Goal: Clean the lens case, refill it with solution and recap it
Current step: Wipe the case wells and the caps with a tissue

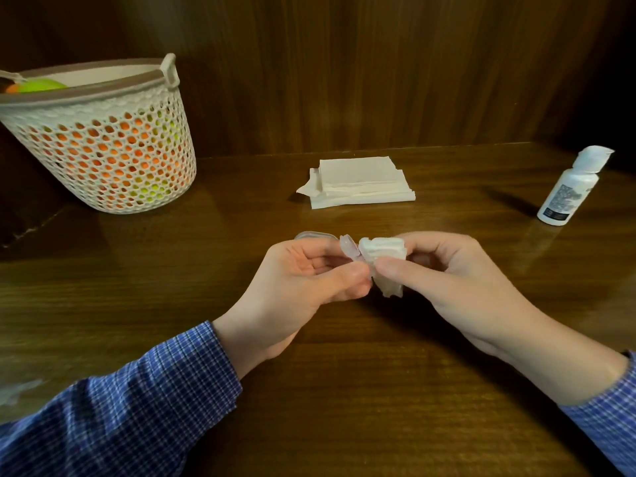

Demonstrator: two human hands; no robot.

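Observation:
My left hand (309,280) pinches a small translucent lens case (349,249) just above the table, thumb in front and fingers behind. My right hand (444,280) grips a crumpled white tissue (383,259) and presses it against the case. Part of the case is hidden by fingers and tissue. A clear cap (311,235) lies on the table just behind my left hand. The white solution bottle (569,187) stands upright at the right, its flip top shut.
A stack of folded white tissues (359,182) lies at the middle back of the wooden table (344,390). A white perforated basket (106,132) with orange and green items sits at the back left. A wood panel wall rises behind.

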